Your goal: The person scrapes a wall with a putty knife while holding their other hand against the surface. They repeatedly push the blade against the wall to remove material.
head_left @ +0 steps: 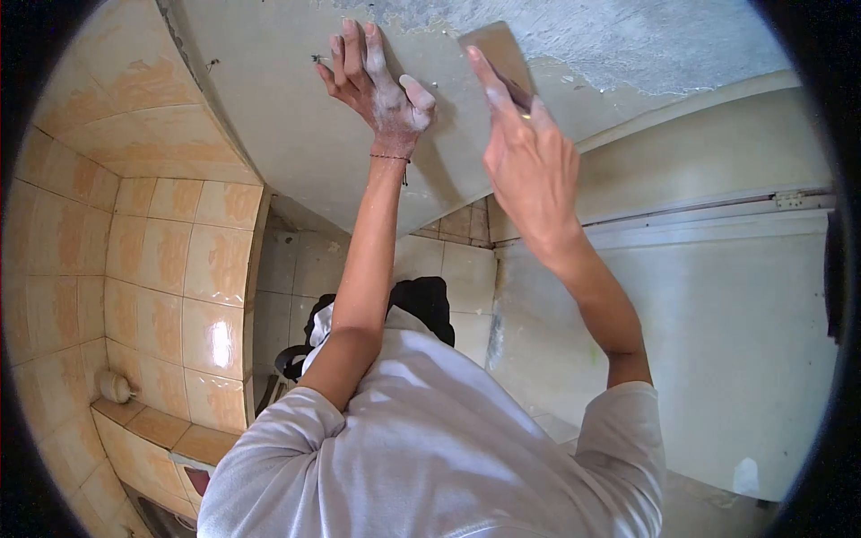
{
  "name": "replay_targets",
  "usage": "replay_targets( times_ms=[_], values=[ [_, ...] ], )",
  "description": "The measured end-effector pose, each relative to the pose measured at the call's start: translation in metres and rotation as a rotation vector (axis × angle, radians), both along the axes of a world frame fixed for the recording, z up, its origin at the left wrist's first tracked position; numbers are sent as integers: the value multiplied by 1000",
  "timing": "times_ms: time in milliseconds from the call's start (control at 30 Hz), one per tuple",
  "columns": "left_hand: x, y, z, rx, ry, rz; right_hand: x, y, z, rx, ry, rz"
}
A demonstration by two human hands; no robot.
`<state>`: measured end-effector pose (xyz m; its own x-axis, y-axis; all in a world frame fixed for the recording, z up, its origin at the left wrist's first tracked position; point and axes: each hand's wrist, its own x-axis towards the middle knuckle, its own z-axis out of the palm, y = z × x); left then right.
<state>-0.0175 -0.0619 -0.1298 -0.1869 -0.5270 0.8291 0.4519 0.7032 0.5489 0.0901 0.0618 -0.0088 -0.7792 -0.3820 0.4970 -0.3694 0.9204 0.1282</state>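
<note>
My left hand (381, 94) rests against the painted wall (269, 108) with its fingers spread, white dust over the thumb and palm side. In my right hand (534, 166) is a putty knife (500, 56), its wide flat blade turned up toward the wall. My index finger lies stretched along the back of the blade. The blade is near the lower edge of a rough grey patch (628, 45) where the paint is gone. Most of the knife's handle is hidden inside my fist.
Orange-and-cream tiles (215, 260) cover the wall at left, with a tiled ledge (157, 421) and a small rounded object (114, 386) on it. A pale panel (664, 332) stands at right, below a thin rail (682, 211). Floor tiles (466, 269) show below the wall.
</note>
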Motion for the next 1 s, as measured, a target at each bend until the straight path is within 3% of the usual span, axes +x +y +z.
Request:
replay_targets(
  times_ms=[100,167,400,567,1000],
  values=[
    [0,-1,0,-16,10,11,2,-5,7,80,54,-23],
    [0,-1,-1,-12,6,4,8,-19,12,23,-54,-156],
    [1,0,3,0,9,-8,9,-11,8,-4,-83,-179],
    [1,-1,2,0,5,-6,3,9,3,-4,51,-23],
    [0,0,-1,-9,0,-4,4,4,-5,-119,-45,-96]
  ],
)
